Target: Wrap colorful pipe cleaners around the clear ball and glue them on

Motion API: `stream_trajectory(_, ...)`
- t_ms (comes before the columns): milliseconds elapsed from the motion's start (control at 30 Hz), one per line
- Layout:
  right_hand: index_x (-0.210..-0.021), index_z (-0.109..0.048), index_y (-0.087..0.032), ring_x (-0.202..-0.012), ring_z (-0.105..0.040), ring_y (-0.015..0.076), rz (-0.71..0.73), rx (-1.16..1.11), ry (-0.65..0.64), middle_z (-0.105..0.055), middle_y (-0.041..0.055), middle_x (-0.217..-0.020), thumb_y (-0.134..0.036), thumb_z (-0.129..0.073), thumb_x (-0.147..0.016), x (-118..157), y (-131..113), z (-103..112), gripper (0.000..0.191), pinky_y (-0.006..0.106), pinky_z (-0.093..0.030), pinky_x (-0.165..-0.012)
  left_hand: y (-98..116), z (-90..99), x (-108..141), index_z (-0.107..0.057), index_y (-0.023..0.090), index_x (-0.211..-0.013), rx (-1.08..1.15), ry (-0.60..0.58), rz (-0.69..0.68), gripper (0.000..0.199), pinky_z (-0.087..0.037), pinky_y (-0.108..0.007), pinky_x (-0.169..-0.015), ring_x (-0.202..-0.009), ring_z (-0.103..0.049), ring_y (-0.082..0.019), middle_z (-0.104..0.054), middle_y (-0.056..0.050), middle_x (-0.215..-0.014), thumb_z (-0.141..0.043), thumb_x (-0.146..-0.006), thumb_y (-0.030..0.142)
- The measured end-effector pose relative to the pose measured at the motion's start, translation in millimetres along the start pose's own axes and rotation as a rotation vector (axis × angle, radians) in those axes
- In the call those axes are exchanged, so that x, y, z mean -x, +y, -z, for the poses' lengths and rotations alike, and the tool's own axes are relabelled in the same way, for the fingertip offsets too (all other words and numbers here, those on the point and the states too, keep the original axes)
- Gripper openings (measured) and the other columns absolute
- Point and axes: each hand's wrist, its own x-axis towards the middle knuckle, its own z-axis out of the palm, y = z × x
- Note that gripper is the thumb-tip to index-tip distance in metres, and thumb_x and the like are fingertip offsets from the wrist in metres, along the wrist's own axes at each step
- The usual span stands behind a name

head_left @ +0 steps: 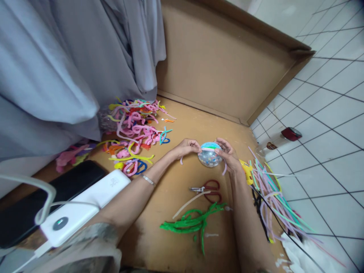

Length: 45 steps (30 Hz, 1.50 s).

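A clear round ball (210, 161) with small coloured bits showing in it is between my two hands. Blue and green strips wrap its upper part, and a pale lilac pipe cleaner (209, 149) runs across its middle. My left hand (188, 148) pinches the lilac pipe cleaner at the ball's left side, one end hanging below the fingers. Around the right side, my right hand (228, 154) grips the ball, thumb pressed on the strip. Below them lie red-handled scissors (212, 190), a beige pipe cleaner (189, 204) and a bundle of green pipe cleaners (193, 221).
A pile of mixed pipe cleaners (139, 125) lies at the left by a grey curtain (122, 49). A white power bank (85, 206) and black phone (76, 178) are nearer. At right are a yellow tool (247, 172), long pastel pipe cleaners (275, 204) and a red-lidded jar (291, 134).
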Motion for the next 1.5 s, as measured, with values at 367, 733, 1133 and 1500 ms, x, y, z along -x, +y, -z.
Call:
stream_trajectory(367,-0.109,-0.067,-0.026,-0.124,-0.058,0.0312,0.006,0.001,0.007,-0.07,0.0094,-0.119,-0.048,-0.091,-0.048,0.0,0.1,0.0,0.069,0.049,-0.044,-0.11,4.1,-5.3,1.6,-0.064,0.014,-0.068,0.02,0.045,0.014,0.018,-0.034,-0.021,-0.057,-0.056,-0.049,-0.008,-0.06,0.004,-0.057,-0.073,-0.055,0.024)
stream_trajectory(733,-0.106,-0.067,-0.027,-0.125,-0.056,0.0302,0.002,-0.005,-0.005,-0.07,0.0083,-0.12,-0.046,-0.091,-0.048,1.4,-4.1,-4.0,0.066,0.048,-0.044,-0.108,5.9,-3.9,-0.2,-0.066,0.015,-0.066,-0.044,0.071,0.01,0.009,-0.04,-0.023,-0.064,-0.057,-0.052,-0.009,-0.063,0.003,-0.057,-0.069,-0.058,0.018)
stream_trajectory(1133,-0.105,-0.068,-0.025,-0.122,-0.059,0.0293,0.006,-0.031,0.038,-0.071,0.0081,-0.117,-0.045,-0.091,-0.046,-0.2,-1.4,-6.9,0.067,0.046,-0.045,-0.109,12.2,-9.1,5.1,-0.065,0.014,-0.063,-0.34,0.161,-0.085,0.007,-0.036,-0.023,-0.059,-0.058,-0.05,-0.01,-0.063,0.001,-0.06,-0.062,-0.063,0.02)
stream_trajectory(1500,-0.107,-0.069,-0.02,-0.104,-0.065,0.0249,-0.019,0.025,0.094,-0.071,0.0094,-0.114,-0.051,-0.086,-0.052,-2.6,1.2,-25.8,0.065,0.041,-0.051,-0.095,12.5,-1.2,7.0,-0.062,0.014,-0.062,-0.315,0.2,-0.036,0.011,-0.031,-0.021,-0.055,-0.053,-0.041,-0.007,-0.054,0.005,-0.054,-0.062,-0.057,0.024)
